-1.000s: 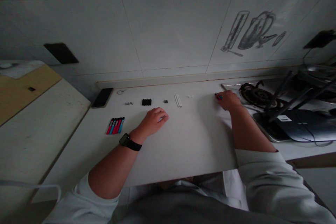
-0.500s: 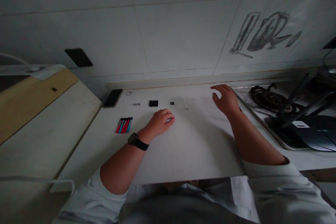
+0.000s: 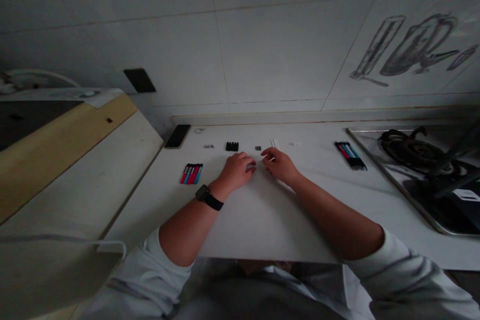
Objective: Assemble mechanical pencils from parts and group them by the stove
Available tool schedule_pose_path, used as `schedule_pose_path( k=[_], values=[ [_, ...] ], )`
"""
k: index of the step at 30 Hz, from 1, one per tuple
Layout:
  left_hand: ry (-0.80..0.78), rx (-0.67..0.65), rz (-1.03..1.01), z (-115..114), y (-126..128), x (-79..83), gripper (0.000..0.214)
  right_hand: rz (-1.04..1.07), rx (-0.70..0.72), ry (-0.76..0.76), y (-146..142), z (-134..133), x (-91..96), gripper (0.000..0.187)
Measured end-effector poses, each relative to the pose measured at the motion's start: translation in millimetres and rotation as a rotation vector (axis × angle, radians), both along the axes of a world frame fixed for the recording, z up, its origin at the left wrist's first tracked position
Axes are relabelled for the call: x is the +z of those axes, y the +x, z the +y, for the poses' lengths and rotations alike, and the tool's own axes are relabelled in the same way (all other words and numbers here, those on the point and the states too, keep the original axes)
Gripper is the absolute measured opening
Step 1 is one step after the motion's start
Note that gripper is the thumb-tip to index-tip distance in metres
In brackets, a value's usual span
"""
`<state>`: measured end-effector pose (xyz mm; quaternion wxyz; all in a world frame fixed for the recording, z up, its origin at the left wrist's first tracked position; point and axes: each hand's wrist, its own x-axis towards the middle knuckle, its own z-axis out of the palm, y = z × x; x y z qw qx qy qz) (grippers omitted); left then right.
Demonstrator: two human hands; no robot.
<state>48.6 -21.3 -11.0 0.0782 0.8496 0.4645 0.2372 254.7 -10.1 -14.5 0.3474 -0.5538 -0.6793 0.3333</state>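
My left hand, with a black watch on its wrist, rests on the white countertop. Its fingers are curled, and whatever they hold is hidden. Just to its right hovers my right hand, thumb and fingers apart and nothing visible between them. Behind the hands lie a row of black cylinders, small dark pieces and thin white rods, partly covered by the right hand. Small springs sit farther left, tiny clear bits farther right. Several red and blue pen barrels lie left of my left hand.
At the right, pens with black ends lie beside the gas stove. A phone and a thin loop are at the back left. A pale cabinet borders the left side; a tiled wall stands behind.
My right hand has moved left, from near the stove to beside my left hand. The pens by the stove are now visible. The view has turned slightly left.
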Motion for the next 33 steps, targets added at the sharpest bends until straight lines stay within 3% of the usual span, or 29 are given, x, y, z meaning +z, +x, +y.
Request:
schedule_pose_path(
  k=[6,12,26,29,33],
  values=[
    [-0.025,0.019,0.005,-0.5,-1.4,-1.1,0.014,-0.232,0.115,0.142,21.9,-9.8,1.8,0.020],
    [-0.045,0.012,0.004,1.3,-3.2,-5.8,0.015,-0.496,0.209,0.203,22.7,-13.9,5.6,0.021],
    [-0.050,-0.006,-0.018,3.2,-3.7,-10.3,0.014,-0.548,0.232,0.195,21.5,-14.6,8.1,0.020],
    [-0.033,-0.006,-0.059,0.8,-3.6,-3.6,0.020,-0.562,0.229,0.194,21.0,-15.4,9.0,0.020],
    [0.041,0.096,-0.148,0.2,-19.6,25.0,0.029,-0.566,0.245,0.200,21.8,-15.6,8.9,0.020]
  ],
)
